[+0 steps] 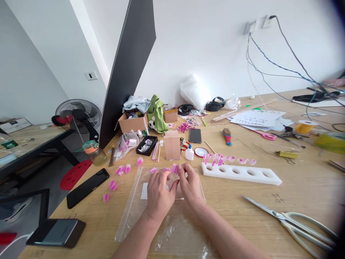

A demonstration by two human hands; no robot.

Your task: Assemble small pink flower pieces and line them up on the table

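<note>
Pink piece (175,168): just left of the right hand's (191,185) fingertips, near the clear bag's (126,215) far edge; long axis unclear.
Right fingers: nearer, bunched narrow (grip hidden; cannot tell).
Left hand (161,187): fingers curled, contents unclear.

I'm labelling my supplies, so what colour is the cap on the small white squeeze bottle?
The cap is blue, seen in the head view.

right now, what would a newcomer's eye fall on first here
Probably the tall dark panel, rising left of centre against the pale wall. Next, perhaps, the bright pink pieces on the wooden table, some left of the clear plastic bag beneath the left hand and right hand. The big scissors stand out at lower right.
</note>
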